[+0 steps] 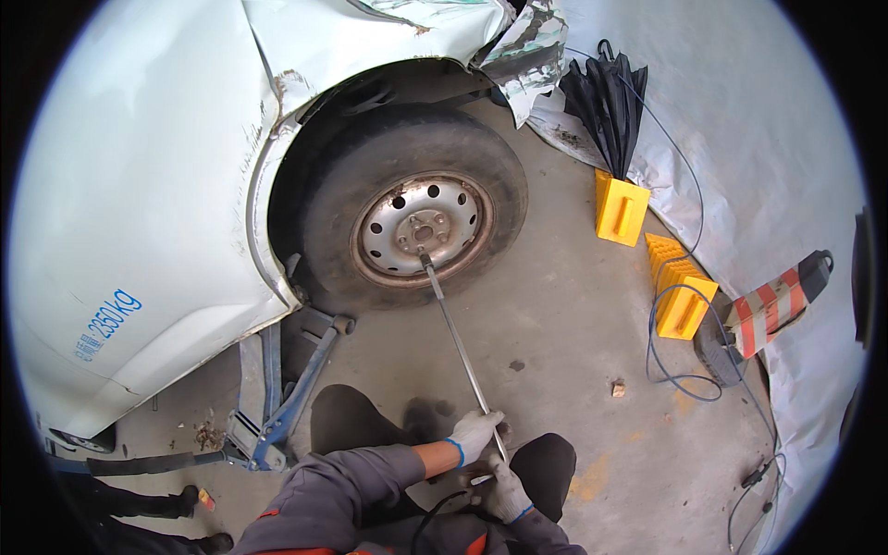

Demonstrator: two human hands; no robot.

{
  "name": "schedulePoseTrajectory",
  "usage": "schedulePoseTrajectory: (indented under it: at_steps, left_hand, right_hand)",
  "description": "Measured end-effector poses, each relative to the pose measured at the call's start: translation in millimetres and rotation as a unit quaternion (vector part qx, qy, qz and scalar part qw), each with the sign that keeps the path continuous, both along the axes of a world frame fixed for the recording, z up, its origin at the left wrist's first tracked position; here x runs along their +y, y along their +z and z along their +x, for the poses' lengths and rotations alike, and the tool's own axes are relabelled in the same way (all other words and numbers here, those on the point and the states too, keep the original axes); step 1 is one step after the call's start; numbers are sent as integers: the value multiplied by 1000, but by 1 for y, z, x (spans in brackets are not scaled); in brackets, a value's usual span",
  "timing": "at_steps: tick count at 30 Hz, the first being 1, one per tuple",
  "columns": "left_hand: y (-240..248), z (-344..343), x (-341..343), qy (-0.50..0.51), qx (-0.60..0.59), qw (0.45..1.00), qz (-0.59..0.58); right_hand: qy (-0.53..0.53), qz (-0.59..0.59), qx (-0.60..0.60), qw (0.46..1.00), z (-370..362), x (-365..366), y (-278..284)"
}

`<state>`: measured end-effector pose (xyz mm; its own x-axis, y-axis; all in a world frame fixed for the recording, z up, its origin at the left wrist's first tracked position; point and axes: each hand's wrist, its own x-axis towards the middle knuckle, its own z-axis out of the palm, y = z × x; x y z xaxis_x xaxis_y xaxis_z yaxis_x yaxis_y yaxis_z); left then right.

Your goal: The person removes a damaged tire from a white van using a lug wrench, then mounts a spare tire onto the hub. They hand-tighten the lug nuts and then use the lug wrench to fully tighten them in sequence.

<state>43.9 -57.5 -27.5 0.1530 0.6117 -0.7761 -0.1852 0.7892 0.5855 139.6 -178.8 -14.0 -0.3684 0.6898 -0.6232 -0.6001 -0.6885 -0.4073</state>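
Note:
A long metal wheel wrench [455,331] runs from the wheel [407,250] down toward me. Its socket end meets the lower part of the hub, at one of the wheel nuts. White-gloved, my left hand [475,436] is closed round the shaft near its lower end. Just below it, my right hand [508,492], also in a white glove, is wrapped about the handle's end. The steel rim is silver with rust round its edge, and the black tyre [342,217] sits inside the white vehicle's wheel arch.
A blue floor jack [305,379] stands under the damaged white vehicle [148,213]. To the right are yellow wheel chocks [683,310], a black folded umbrella [606,111], a fallen red-and-white cone [768,313] and a loose cable [650,347]. Another person's legs [139,504] show at lower left.

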Motion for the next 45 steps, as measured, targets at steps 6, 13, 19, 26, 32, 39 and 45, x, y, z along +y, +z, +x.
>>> schedulePoseTrajectory:
  at_steps: [6, 13, 19, 26, 32, 39, 45]
  left_hand:
    - [24, -11, 4, -10, -42, 998, 37]
    - [-3, -29, 4, -56, 9, 998, 19]
    - [18, -22, 9, -100, 15, 994, 49]
    - [-2, -26, 19, -55, -140, 989, -10]
    - [-7, -17, 15, -42, -138, 989, -10]
    - [-2, -13, 18, -65, -97, 993, 4]
    - [10, -11, 14, -62, -55, 996, 41]
  right_hand:
    - [70, 282, -514, 807, 10, -12, -30]
    - [89, 338, -729, 589, -1, -28, -43]
    - [-6, 90, -190, 978, 5, -26, -31]
    - [-98, 69, 217, 969, 0, -11, 6]
    - [10, 260, -144, 955, 15, -25, 47]
    - [4, 422, -579, 698, 11, -9, 47]
    - [-310, 120, -514, 790, 38, 16, -28]
